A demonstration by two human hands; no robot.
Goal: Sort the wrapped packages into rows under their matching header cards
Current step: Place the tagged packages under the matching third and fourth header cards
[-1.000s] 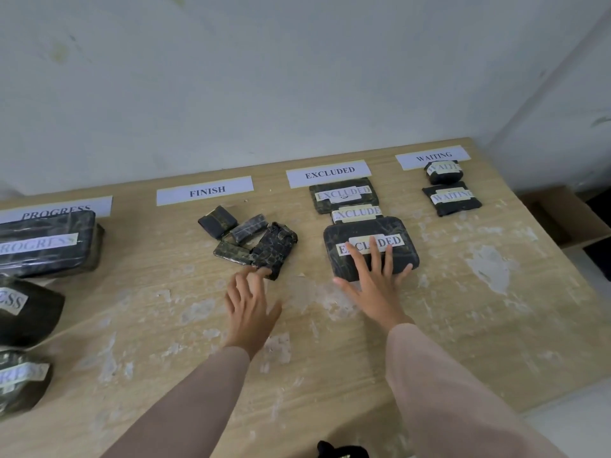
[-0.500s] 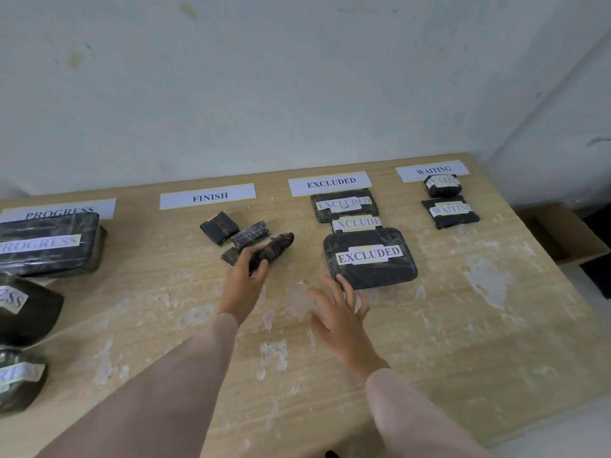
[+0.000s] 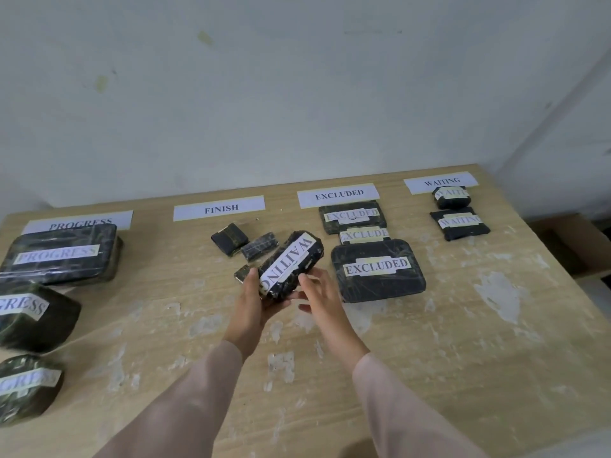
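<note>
My left hand (image 3: pixel 253 307) grips a dark wrapped package labelled WAITING (image 3: pixel 291 264), lifted and tilted label-up above the table. My right hand (image 3: pixel 319 292) touches its lower right edge with fingers spread. Three small unlabelled-side packages (image 3: pixel 229 239) lie under the FINISH card (image 3: pixel 219 208). Three EXCLUDED packages (image 3: pixel 377 270) sit in a row under the EXCLUDED card (image 3: pixel 338 194). Two WAITING packages (image 3: pixel 459 223) lie under the WAITING card (image 3: pixel 441 182). Three PROGRESS packages (image 3: pixel 61 254) line the left side under the PROGRESS card (image 3: pixel 79 221).
The wooden table (image 3: pixel 463 342) has worn white patches and stands against a white wall. Its right edge drops off beside a cardboard box (image 3: pixel 568 242) on the floor.
My left hand picked a package from the FINISH pile and turned it over, showing a WAITING label. My right hand left the big EXCLUDED package and came to the held one.
</note>
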